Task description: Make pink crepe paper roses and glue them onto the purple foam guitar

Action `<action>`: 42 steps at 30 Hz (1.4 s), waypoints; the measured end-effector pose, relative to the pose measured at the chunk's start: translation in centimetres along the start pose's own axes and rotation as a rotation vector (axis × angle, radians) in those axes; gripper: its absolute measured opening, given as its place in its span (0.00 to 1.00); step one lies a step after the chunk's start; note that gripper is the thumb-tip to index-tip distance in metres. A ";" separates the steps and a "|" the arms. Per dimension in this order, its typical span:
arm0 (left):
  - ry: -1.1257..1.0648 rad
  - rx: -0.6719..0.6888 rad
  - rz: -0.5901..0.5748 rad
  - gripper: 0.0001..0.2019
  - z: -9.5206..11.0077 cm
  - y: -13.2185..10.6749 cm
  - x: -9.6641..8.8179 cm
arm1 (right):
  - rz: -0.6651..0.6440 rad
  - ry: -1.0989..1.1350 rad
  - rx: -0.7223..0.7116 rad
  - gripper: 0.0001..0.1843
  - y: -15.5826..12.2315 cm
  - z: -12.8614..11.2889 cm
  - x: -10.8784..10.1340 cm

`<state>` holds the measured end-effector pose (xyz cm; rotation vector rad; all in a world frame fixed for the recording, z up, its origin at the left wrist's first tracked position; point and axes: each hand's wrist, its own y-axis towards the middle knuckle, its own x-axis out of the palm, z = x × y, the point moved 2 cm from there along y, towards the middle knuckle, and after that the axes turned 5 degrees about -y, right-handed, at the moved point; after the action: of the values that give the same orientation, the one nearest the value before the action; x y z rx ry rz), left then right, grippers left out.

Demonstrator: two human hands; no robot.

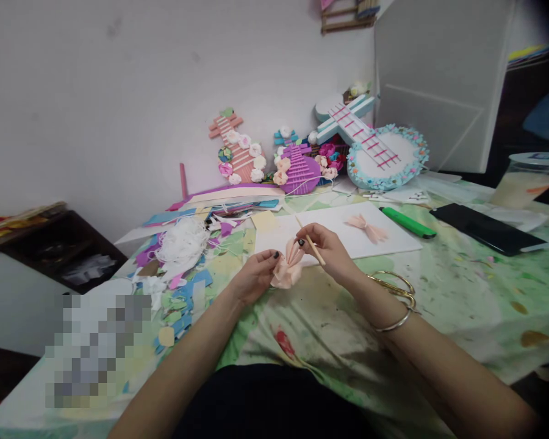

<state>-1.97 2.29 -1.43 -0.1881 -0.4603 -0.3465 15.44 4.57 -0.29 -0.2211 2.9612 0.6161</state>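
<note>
Over the table's near edge, my left hand [255,275] is closed on the side of a peach paper flower [287,274] with ruffled petals. My right hand [327,249] grips a thin wooden stick [318,253], which slants down to the right across the fingers. Its fingertips also meet the flower's gathered upper end; whether they pinch it I cannot tell. Beyond the hands lies a white board [311,228], bearing a second piece of gathered peach paper [368,228] on its right half.
A green utility knife [407,222] and a black phone [487,228] lie to the right, near a lidded plastic cup [526,183]. Paper scraps [178,305] and white string [183,241] cover the left. Decorated model instruments [388,158] lean against the wall.
</note>
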 end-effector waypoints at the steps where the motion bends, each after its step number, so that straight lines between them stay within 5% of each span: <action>1: 0.006 -0.008 0.003 0.14 0.0 0.0 0.0 | -0.025 0.014 0.011 0.10 -0.1 0.0 0.1; 7: 0.124 0.015 0.025 0.15 -0.5 0.1 0.1 | -0.099 0.051 0.072 0.10 -0.3 0.1 0.5; 11: 0.357 0.154 0.044 0.14 -0.3 0.0 0.4 | -0.066 0.002 0.056 0.09 -0.2 0.5 0.4; 17: 0.598 0.341 -0.099 0.14 -0.3 -0.4 2.2 | -0.040 -0.094 0.020 0.07 -0.1 1.0 0.5; 23: 0.948 0.491 0.058 0.05 -1.3 -0.5 3.2 | -0.020 -0.157 0.010 0.05 -0.2 1.2 0.5; 32: 0.805 0.483 0.084 0.10 -1.4 -0.4 3.0 | -0.046 -0.128 0.004 0.05 -0.4 0.5 0.3; 42: 0.663 0.501 0.189 0.04 -1.6 -0.3 2.2 | -0.106 -0.050 0.003 0.09 -0.5 0.0 0.3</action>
<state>0.40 0.95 -1.73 0.3652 0.1357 -0.0858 15.27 4.06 -0.52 -0.3545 2.8802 0.5945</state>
